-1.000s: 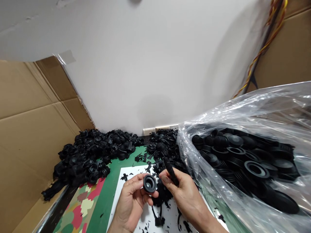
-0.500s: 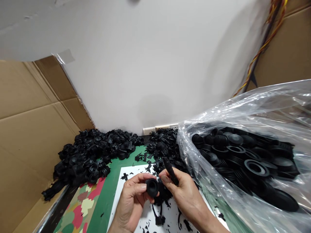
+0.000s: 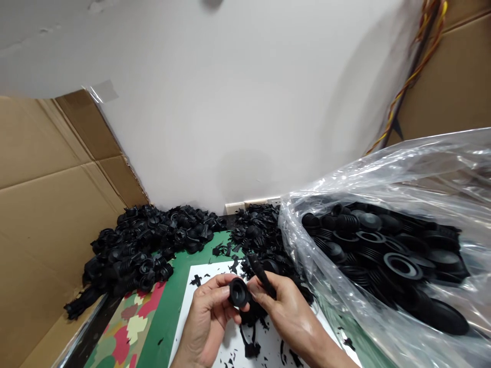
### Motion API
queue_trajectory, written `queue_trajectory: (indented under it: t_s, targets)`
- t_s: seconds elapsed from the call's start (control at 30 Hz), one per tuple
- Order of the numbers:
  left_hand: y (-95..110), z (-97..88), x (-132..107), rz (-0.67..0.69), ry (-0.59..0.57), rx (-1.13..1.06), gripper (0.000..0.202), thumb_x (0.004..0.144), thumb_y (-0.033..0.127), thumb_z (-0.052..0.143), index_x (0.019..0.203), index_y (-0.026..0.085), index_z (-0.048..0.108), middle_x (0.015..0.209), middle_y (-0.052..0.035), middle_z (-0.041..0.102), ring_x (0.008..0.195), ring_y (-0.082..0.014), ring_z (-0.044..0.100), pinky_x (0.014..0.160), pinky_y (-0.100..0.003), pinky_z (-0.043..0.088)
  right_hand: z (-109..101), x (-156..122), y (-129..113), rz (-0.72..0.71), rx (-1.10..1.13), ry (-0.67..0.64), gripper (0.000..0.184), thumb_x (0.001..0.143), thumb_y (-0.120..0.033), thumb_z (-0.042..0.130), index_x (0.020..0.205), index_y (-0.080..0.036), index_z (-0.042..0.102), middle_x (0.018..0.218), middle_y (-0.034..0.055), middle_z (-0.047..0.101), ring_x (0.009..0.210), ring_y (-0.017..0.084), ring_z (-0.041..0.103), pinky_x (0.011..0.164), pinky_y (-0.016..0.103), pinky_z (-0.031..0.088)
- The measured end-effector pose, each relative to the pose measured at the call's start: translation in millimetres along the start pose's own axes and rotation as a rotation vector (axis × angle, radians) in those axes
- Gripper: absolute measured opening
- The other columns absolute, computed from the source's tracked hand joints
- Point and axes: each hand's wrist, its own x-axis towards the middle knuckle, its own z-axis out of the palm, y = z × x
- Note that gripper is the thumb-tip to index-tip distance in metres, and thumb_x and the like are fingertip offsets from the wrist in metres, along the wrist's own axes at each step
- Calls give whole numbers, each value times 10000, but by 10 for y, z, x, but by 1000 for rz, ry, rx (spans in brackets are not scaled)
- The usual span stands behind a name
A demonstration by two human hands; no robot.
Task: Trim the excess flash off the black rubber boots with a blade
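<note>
My left hand (image 3: pixel 215 312) is closed on a round black rubber bellows (image 3: pixel 238 293), its open ringed end turned toward me. In my right hand (image 3: pixel 287 312) is a slim black pen-like tool (image 3: pixel 261 276), tilted with its upper end to the left; its exact kind is not clear. The right fingertips meet the right edge of the bellows. Below both hands lies a white sheet (image 3: pixel 187 306) strewn with black rubber scraps (image 3: pixel 251 349).
A heap of black ribbed rubber parts (image 3: pixel 146 245) lies back left, with shredded scraps (image 3: pixel 255 230) at the back middle. On the right a clear plastic bag (image 3: pixel 295 225) holds more black bellows (image 3: pixel 402 266). Cardboard (image 3: pixel 57 179) borders the left, and a wall stands behind.
The bellows has tipped slightly, so its inner rings show more plainly. My right hand and the tool have shifted a little left, closer against the bellows.
</note>
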Motion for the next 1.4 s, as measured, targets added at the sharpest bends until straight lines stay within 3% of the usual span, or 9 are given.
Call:
queue_trajectory:
  t_s: [0.2, 0.43, 0.63, 0.97, 1.2, 1.4]
  targets:
    - [-11, 1, 4, 1, -11, 19, 130, 629, 140, 709, 746, 84, 716, 629, -86, 691, 499, -174, 637, 393, -209, 464, 46, -28, 0, -24, 61, -74, 186, 780, -255, 489, 641, -163, 571, 639, 18, 604, 665, 193, 540, 648, 285, 400]
    - [-47, 17, -2, 19, -6, 96, 221, 693, 251, 745, 850, 100, 706, 632, -75, 689, 482, -162, 635, 397, -207, 473, 34, 7, 30, 76, 43, 46, 148, 693, -279, 524, 589, -179, 497, 568, -27, 483, 594, 151, 433, 585, 265, 334]
    - [-96, -6, 45, -51, -35, -7, 207, 647, 261, 793, 691, 78, 706, 580, -55, 654, 441, -110, 585, 392, -176, 466, 64, 22, 63, 121, 32, 44, 160, 694, -296, 520, 583, -187, 481, 553, -40, 445, 565, 134, 405, 559, 261, 318]
    - [-90, 5, 52, -69, 18, -49, 100, 631, 132, 778, 624, 52, 718, 533, -79, 662, 418, -115, 589, 379, -171, 479, 105, 2, 59, 90, 85, 15, 186, 723, -288, 546, 580, -194, 473, 551, -38, 478, 567, 135, 457, 570, 251, 356]
    - [-52, 33, 21, -72, 31, -41, 110, 645, 97, 754, 747, 56, 754, 589, -103, 696, 459, -137, 615, 424, -190, 510, 45, 11, 57, 0, 52, -10, 266, 786, -406, 533, 667, -168, 529, 625, -5, 544, 626, 164, 499, 596, 264, 379]
    - [-54, 51, 12, -72, 15, -59, 139, 671, 74, 726, 806, 72, 759, 640, -121, 718, 482, -150, 630, 461, -210, 531, 50, -12, 34, -21, 92, -1, 138, 770, -288, 549, 690, -178, 522, 636, -19, 544, 645, 166, 518, 622, 262, 391]
